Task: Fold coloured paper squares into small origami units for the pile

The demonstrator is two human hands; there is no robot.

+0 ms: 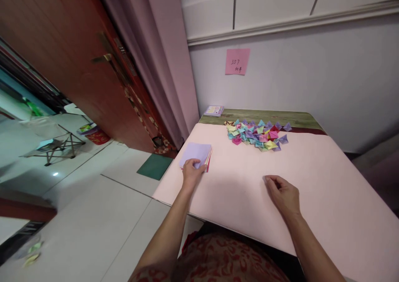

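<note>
On the left of the table lies a stack of square origami paper (195, 150), a purple sheet on top and other colours showing at its right side. My left hand (191, 170) is at the stack's near edge, its fingers curled on the purple sheet and the thumb at the near right corner. How many sheets it pinches is hidden. My right hand (285, 192) rests on the table to the right, fingers curled in and thumb against the index finger, with nothing visible in it. Beyond it sits a pile of small folded paper pieces (249, 135) in many colours.
A pink cloth (237, 186) covers most of the table. At the back left corner lies a small printed pack (214, 110). A pink note (237, 62) is stuck on the wall. On the left are a curtain (165, 45), a wooden door (71, 53) and a folding stool (52, 147).
</note>
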